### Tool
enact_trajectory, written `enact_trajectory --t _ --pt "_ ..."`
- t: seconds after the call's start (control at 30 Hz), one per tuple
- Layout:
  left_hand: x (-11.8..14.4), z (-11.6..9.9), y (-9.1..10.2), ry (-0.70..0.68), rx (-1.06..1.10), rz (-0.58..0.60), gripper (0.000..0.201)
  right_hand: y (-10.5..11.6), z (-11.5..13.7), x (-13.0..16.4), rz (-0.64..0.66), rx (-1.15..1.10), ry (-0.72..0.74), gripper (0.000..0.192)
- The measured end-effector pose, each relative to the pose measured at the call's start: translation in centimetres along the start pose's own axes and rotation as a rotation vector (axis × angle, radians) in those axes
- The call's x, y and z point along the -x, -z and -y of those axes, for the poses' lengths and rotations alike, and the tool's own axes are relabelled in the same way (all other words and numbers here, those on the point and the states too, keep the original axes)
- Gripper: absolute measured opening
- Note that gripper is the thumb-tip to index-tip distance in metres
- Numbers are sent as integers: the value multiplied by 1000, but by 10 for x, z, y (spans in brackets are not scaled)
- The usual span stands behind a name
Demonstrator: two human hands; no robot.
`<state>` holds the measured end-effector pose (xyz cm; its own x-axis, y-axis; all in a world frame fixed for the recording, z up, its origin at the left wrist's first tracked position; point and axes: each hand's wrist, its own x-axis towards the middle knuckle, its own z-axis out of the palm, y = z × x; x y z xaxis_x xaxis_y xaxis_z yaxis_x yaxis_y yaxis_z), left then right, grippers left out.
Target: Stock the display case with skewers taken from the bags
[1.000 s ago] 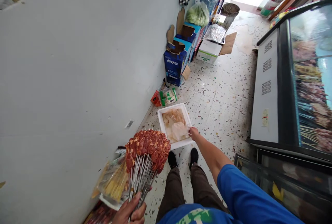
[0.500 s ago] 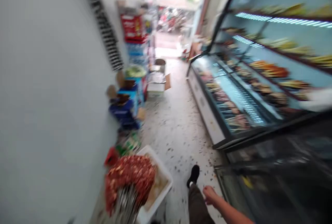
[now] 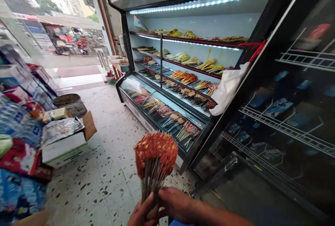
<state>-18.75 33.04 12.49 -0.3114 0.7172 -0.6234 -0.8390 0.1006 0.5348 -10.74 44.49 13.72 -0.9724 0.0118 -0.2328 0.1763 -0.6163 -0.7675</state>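
— So what were the hands holding?
— Both gripped one bunch of meat skewers (image 3: 155, 156): left hand (image 3: 142, 212) closed round the sticks, right hand (image 3: 178, 205) wrapped just beside it.
— Where was it?
— Upright, near bottom centre, above the terrazzo floor (image 3: 104, 170), left of the lit display fridge (image 3: 167, 107).

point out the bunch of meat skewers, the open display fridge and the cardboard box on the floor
bunch of meat skewers (image 3: 156, 152), head view, on the red meat tops
open display fridge (image 3: 183, 44), head view, on its back wall
cardboard box (image 3: 65, 145), head view, on its white side
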Motion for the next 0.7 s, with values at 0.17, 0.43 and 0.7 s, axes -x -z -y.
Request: enact_trajectory --t 0.17,0.43,0.7 --pt "-113 -54 -75 100 -111 293 68 63 67 -46 -444 -241 220 31" --pt "-307 -135 -101 306 -350 526 67 181 134 -167 -782 -351 445 18" --pt "-438 -230 -143 396 -565 609 67 321 200 -217 -908 -67 382 28"
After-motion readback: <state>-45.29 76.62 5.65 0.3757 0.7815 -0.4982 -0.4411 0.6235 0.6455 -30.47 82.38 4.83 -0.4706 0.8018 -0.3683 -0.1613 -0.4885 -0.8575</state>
